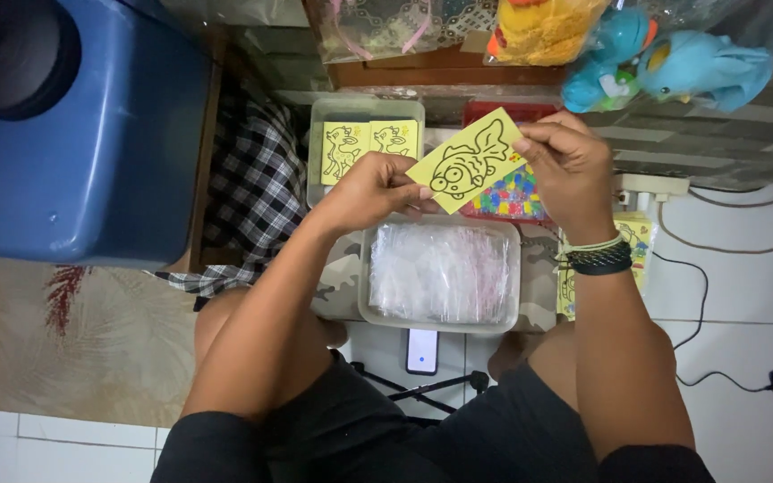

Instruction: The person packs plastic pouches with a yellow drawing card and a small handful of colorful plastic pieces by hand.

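Left hand (370,190) and right hand (567,161) each pinch an end of the yellow fish card (465,161) above the tray of clear bags (440,273)

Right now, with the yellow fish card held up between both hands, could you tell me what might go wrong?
The thin yellow card with a black fish outline is pinched only at its two ends by the left hand and right hand, so it could bend or crease. If it slips, it may drop into the clear tray of plastic bags or onto the red tray of coloured beads below.
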